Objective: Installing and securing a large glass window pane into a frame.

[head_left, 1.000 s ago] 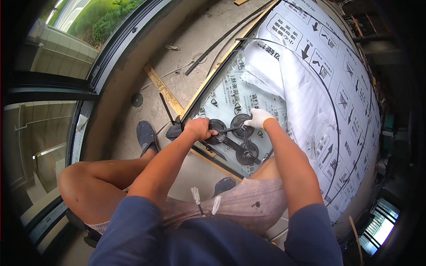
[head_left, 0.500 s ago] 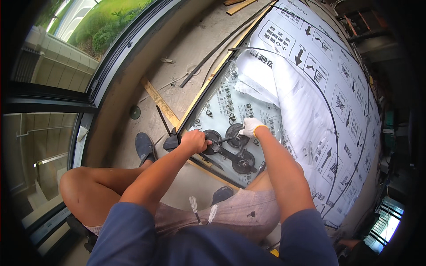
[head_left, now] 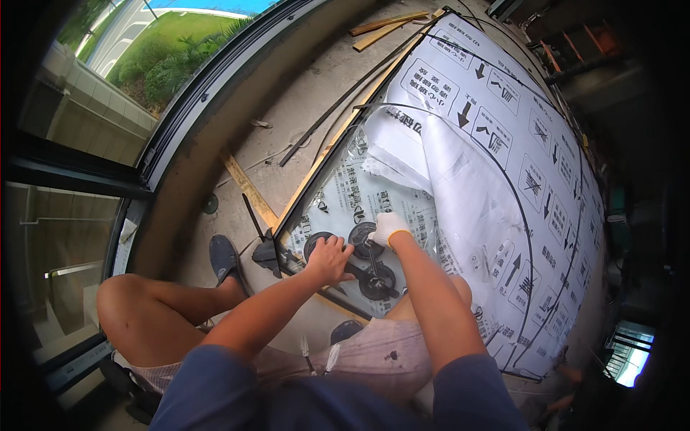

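A black suction lifter with three round cups (head_left: 377,283) sits on a glass pane (head_left: 332,200) near the pane's front corner. My bare left hand (head_left: 330,260) lies over the left cup and the frame, fingers spread; the hand partly hides that cup. My right hand (head_left: 390,230), in a white knit glove with a yellow cuff, is closed at the far cup, around a part of the lifter that the glove covers. White printed wrapping (head_left: 460,169) is peeled back and crumpled beside the lifter, baring this corner of the glass.
A wooden strip (head_left: 327,159) runs along the pane's left edge. Another wood piece (head_left: 251,190) and a dark rod (head_left: 293,149) lie on the concrete floor. Black straps (head_left: 528,248) cross the wrapping. A window frame (head_left: 162,136) stands at left, and my shod foot (head_left: 224,255) is nearby.
My left hand has moved from the lifter's left side onto its top, its fingers now spread instead of curled. My gloved right hand stays at the far cup. The whole view has shifted slightly.
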{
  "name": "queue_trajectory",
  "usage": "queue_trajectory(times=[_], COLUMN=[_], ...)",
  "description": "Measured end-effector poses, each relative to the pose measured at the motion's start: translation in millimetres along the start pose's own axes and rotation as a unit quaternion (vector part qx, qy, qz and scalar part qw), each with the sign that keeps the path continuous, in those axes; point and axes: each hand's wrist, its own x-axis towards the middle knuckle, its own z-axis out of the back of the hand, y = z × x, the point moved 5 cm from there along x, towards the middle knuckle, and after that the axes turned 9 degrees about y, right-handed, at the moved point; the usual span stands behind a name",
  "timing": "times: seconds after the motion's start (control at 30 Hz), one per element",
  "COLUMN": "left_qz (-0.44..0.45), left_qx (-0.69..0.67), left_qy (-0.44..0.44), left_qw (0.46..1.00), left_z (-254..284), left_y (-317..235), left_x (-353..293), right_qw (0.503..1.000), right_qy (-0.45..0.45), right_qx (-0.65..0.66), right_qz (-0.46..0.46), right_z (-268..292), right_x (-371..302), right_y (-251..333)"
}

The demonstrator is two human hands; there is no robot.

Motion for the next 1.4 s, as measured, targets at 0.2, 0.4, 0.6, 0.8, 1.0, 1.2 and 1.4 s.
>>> queue_trajectory(times=[0.2, 0.4, 0.6, 0.8, 1.0, 1.2, 1.4], left_qz=[0.001, -0.018, -0.029, -0.035, -0.042, -0.037, -0.034], left_qx=[-0.028, -0.034, -0.001, 0.01, 0.01, 0.004, -0.014], left_qy=[-0.033, -0.033, -0.007, -0.009, -0.003, -0.044, -0.029], left_qw=[0.999, 0.999, 1.0, 0.999, 0.999, 0.998, 0.999], left_z=[-9, -11, -15, -22, -26, -20, -27], left_y=[-8, -4, -9, -7, -9, -7, 5], left_x=[8, 8, 11, 14, 15, 9, 9], right_qw=[0.996, 0.995, 0.951, 0.974, 0.972, 0.952, 0.976], right_qy=[-0.066, 0.057, 0.285, 0.203, 0.211, 0.29, 0.182], right_qx=[-0.048, -0.012, -0.11, -0.092, -0.097, -0.057, -0.116], right_qz=[0.027, -0.078, -0.043, -0.031, -0.021, -0.077, -0.036], right_z=[-8, -26, -119, -152, -113, -81, -56], right_x=[-31, -71, -83, -91, -100, -107, -107], right_y=[26, 7, -22, -46, -16, 18, 25])
